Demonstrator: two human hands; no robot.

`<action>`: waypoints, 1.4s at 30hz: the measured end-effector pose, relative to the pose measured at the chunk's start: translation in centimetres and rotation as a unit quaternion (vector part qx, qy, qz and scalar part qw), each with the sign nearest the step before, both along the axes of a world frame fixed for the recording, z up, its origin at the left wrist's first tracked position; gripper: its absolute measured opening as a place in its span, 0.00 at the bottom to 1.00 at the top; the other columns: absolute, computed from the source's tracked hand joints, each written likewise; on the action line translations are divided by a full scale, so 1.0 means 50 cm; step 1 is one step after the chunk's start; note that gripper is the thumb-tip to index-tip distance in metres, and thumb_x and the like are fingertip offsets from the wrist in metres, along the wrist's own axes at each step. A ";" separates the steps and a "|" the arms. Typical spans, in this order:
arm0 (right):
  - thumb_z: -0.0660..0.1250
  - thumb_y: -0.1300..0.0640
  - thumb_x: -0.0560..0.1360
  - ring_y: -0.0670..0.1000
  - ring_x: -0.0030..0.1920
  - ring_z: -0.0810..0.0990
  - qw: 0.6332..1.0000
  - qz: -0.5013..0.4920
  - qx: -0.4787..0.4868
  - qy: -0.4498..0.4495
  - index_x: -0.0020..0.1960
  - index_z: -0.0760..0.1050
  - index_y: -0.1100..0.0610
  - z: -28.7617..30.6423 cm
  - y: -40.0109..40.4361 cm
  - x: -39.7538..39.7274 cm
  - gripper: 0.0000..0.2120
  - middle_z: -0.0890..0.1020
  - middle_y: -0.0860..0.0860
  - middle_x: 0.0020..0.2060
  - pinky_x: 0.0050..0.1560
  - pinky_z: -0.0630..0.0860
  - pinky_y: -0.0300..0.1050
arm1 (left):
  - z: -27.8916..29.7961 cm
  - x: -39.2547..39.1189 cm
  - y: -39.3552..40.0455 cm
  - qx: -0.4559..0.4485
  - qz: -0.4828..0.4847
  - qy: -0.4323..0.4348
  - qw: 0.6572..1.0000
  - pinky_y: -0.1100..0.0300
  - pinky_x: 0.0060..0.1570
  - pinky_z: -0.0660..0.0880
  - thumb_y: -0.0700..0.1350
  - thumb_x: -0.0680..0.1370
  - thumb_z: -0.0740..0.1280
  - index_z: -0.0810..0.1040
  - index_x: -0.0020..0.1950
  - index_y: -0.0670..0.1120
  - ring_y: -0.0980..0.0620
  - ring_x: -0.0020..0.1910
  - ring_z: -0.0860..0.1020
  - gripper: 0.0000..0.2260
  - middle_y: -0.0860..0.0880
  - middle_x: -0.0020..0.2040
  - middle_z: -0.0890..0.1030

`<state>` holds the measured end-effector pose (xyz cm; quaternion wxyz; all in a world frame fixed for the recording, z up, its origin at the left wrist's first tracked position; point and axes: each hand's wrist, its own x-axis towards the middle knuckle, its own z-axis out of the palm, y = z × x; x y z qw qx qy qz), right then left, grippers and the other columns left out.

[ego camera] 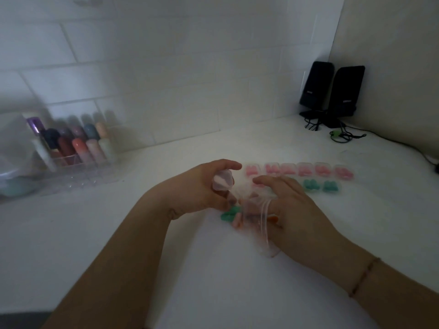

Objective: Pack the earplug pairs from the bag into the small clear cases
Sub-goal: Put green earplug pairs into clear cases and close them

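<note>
currently the left hand (202, 186) grips a small clear plastic case (222, 182), pinkish inside, thumb and fingers curled round it, raised just off the white counter (118, 233). the right hand (285, 210) lies over the crumpled clear plastic bag (263, 224), fingers fairly straight and pressing down on it; whether the thumb pinches the film is hidden by blur.

where the things are: loose foam earplugs, green (228, 214) and pink, sit at the bag mouth just under the left hand; an orange one (273, 218) shows through the film under the right hand. filled cases stand in two rows beyond the hands: a far row of pink-filled cases (304, 169), a nearer row with two green-filled cases (320, 185), partly covered by the right hand.

handling, as judged: earplugs light, soft, squashy, likely to roll or spring back; take each pair with a light fingertip pinch at mid-body. case light, stiff, smooth, probably slippery; best held by its side edges so the lid can swing. bag limp and slick, needs pinning while drawing plugs out.

room: open counter to the near side and left of the hands. a clear organiser of coloured bottles (78, 148) far left, black speakers (332, 93) with cables far right, both well apart. counter edge at near left. tightest spot is the finished rows, just beyond the right fingertips; a sweep there could scatter them.
</note>
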<state>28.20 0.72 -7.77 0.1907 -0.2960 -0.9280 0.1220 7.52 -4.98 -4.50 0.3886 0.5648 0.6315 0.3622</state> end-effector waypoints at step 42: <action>0.72 0.34 0.58 0.35 0.62 0.73 0.989 0.076 -0.130 0.002 0.37 0.83 0.38 0.121 0.139 0.179 0.12 0.74 0.28 0.60 0.65 0.72 0.49 | -0.015 0.003 0.008 -0.004 -0.023 -0.134 0.991 0.54 0.50 0.80 0.30 0.74 0.69 0.73 0.67 0.47 0.43 0.53 0.83 0.24 0.48 0.49 0.78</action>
